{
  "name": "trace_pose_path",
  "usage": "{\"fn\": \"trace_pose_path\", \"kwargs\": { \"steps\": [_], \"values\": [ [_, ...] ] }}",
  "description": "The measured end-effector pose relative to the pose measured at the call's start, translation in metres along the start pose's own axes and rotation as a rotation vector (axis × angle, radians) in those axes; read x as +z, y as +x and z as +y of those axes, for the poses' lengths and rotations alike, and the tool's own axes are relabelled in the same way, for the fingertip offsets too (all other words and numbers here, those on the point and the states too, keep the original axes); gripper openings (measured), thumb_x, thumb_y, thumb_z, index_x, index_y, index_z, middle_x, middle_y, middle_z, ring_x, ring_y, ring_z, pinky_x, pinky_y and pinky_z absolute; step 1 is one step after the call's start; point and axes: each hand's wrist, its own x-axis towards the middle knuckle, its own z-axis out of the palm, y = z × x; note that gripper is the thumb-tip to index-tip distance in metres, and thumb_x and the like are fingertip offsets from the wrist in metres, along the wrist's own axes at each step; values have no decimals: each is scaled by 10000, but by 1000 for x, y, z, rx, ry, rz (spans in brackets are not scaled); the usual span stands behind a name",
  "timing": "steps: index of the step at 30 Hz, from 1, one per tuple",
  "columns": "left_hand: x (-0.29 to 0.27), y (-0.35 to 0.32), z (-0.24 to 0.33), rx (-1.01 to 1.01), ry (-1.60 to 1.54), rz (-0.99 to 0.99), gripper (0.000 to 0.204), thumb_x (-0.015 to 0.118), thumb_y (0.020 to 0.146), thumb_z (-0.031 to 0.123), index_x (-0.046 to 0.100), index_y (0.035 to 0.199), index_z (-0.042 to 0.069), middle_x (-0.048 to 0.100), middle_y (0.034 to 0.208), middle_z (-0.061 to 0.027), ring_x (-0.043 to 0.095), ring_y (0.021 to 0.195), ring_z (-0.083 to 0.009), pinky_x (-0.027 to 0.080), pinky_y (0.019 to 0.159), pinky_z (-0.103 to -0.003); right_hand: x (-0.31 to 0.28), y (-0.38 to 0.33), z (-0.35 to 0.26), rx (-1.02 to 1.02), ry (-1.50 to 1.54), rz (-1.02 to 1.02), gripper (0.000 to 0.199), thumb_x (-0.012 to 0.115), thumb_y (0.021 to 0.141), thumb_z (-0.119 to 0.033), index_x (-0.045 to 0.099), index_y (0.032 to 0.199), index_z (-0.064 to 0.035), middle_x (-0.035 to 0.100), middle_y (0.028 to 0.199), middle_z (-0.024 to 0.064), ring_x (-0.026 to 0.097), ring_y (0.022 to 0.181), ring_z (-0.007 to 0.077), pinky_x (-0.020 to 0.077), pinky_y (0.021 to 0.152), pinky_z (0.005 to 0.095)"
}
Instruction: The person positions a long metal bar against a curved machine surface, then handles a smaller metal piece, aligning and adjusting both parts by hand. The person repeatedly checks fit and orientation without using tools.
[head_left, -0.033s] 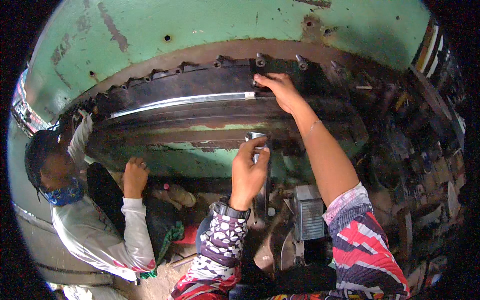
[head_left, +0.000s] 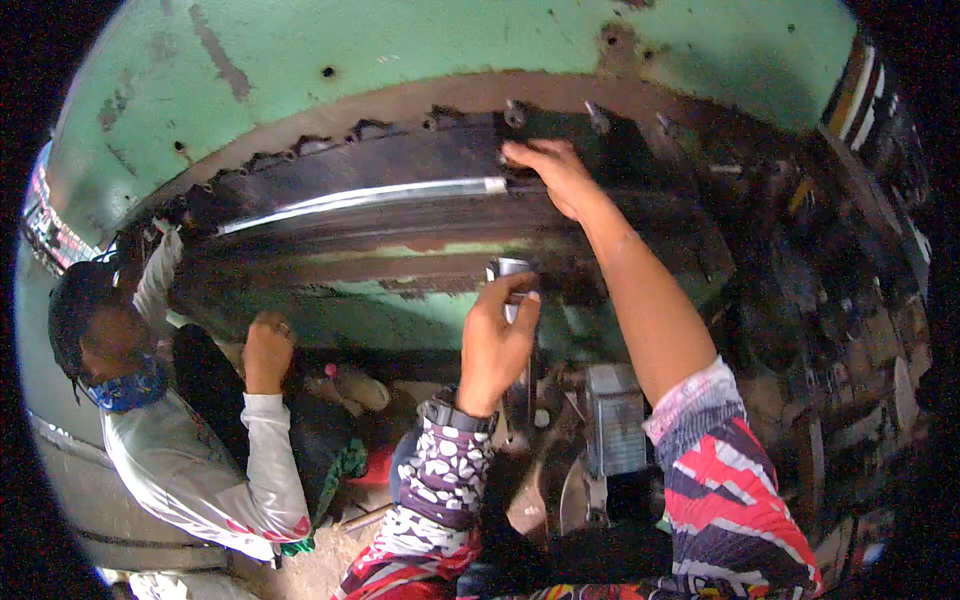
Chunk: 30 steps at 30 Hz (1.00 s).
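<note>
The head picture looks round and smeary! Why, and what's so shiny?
Head view: the wide lens bends edges, with black corners; head view: glare whitens the long metal strip; head view: slight blur softens the right hand and nearby bolts.

We had the left hand (head_left: pixel 496 345) curled round a shiny metal bar (head_left: pixel 512 267); our right hand (head_left: pixel 562 178) touched the dark steel plate (head_left: pixel 400 159), just below a bolt (head_left: pixel 515 115) in the row. A bright metal strip (head_left: pixel 360 202) ran along the plate. Green panel (head_left: pixel 450 40) sat above; co-worker (head_left: pixel 200 475) at our left.
</note>
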Motion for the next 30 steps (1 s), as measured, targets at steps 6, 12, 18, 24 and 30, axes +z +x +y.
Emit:
{"fn": "trace_pose_path", "kwargs": {
  "steps": [6,12,18,24,30],
  "values": [
    [10,-9,-11,70,261,-280,627,743,937,205,487,1448,-53,579,1367,-302,566,1279,-448,470,1066,-456,-7,67,14,-94,-83,-45,507,836,853,-431,761,1126,-11,726,1179,119,599,1169,239,414,1080,423],
    [39,-91,-13,-35,83,-284,1020,829,860,325,232,1603,-38,313,1599,-323,302,1512,-446,274,1233,-530,16,66,19,-78,-22,-179,387,724,952,-412,772,1027,-35,718,1072,74,608,1082,218,407,1007,419],
    [83,-87,24,392,461,-553,879,765,837,411,411,1534,8,355,1595,-286,269,1532,-448,134,1246,-652,20,39,20,-85,19,-137,488,833,857,-398,741,1140,-11,719,1187,98,556,1233,224,318,1165,422],
    [147,-119,6,248,218,-421,718,648,906,377,455,1534,86,376,1613,-192,260,1546,-392,76,1255,-676,10,17,14,-33,28,-69,405,810,874,-410,773,991,-25,748,1077,74,575,1171,204,287,1151,402],
    [169,-119,-8,203,-46,-230,587,532,975,342,499,1533,164,396,1631,-97,251,1560,-337,19,1264,-700,4,25,10,-18,15,-62,407,798,878,-423,788,1018,-40,761,1043,62,542,1235,191,219,1193,416]
  ]
}}
